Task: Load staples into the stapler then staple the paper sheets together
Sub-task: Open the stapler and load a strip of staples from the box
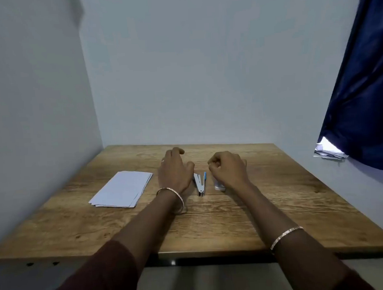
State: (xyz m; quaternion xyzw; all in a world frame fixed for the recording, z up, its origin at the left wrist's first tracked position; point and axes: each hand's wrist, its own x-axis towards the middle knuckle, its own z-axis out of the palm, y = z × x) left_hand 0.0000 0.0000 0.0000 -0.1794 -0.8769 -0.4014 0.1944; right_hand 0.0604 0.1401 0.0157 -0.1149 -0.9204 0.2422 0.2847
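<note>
Left hand [175, 171] hangs low over the table [278, 206], fingers loosely bent and slightly apart, holding nothing. Right hand [228, 169] has its fingers curled in against the thumb. I cannot tell whether anything small is pinched there.

The stapler [201, 185] lies on the table between the two hands, nearer the person than either set of fingertips and just beside the left thumb. Its arms are splayed open in a V, with the blue part toward the right hand.

A small pale box [219, 186] lies below the right wrist, half hidden by it.

The paper sheets [122, 189] sit in a loose stack well to the left of the left fingers, with nothing touching them.

A dark blue curtain [360, 91] hangs far to the right of the right fingers, off the table.
</note>
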